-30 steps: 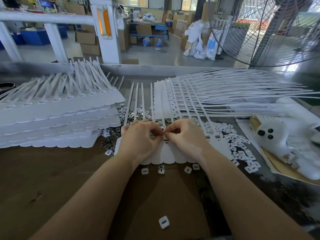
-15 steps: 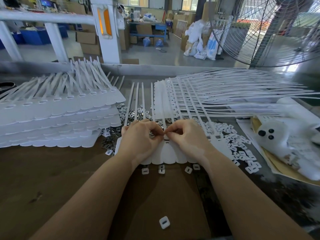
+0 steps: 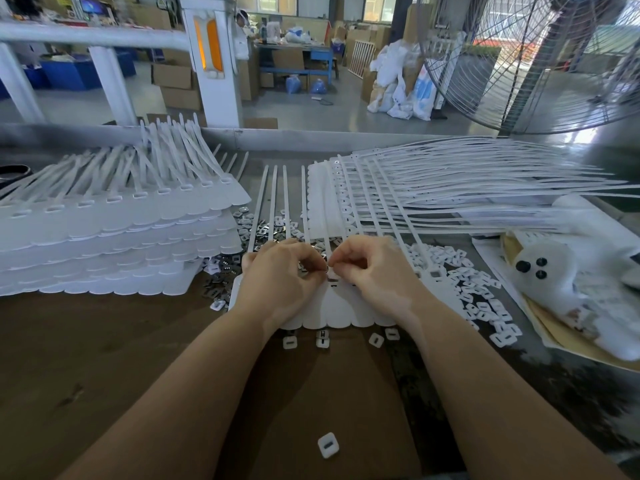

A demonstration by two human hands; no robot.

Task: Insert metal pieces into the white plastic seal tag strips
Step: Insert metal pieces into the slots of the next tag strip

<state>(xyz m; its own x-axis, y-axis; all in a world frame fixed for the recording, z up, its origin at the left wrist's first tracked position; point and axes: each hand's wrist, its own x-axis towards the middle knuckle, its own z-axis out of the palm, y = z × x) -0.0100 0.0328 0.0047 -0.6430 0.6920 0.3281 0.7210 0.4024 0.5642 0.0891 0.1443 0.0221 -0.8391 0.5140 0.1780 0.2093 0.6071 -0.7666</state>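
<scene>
Both hands meet over the middle of a sheet of joined strips (image 3: 332,306) lying flat on the tabletop (image 3: 104,358), its scalloped edge toward the near side. The left hand (image 3: 282,275) and right hand (image 3: 372,271) have fingers curled, fingertips almost touching, pinching at one small spot on the sheet; what lies between the fingertips is too small to tell, though likely a metal piece. Loose metal pieces (image 3: 221,275) lie scattered just left of the sheet, small white caps (image 3: 481,296) to the right, and a few caps (image 3: 327,445) nearer. A stack of sheets (image 3: 104,237) sits at left, more sheets (image 3: 450,192) far right.

The pieces look thin, light and slick, so a fingertip pinch by the edges suits them. The plastic appears thin and bendy; pressing its flat tag end to the tabletop should steady the slot.
</scene>
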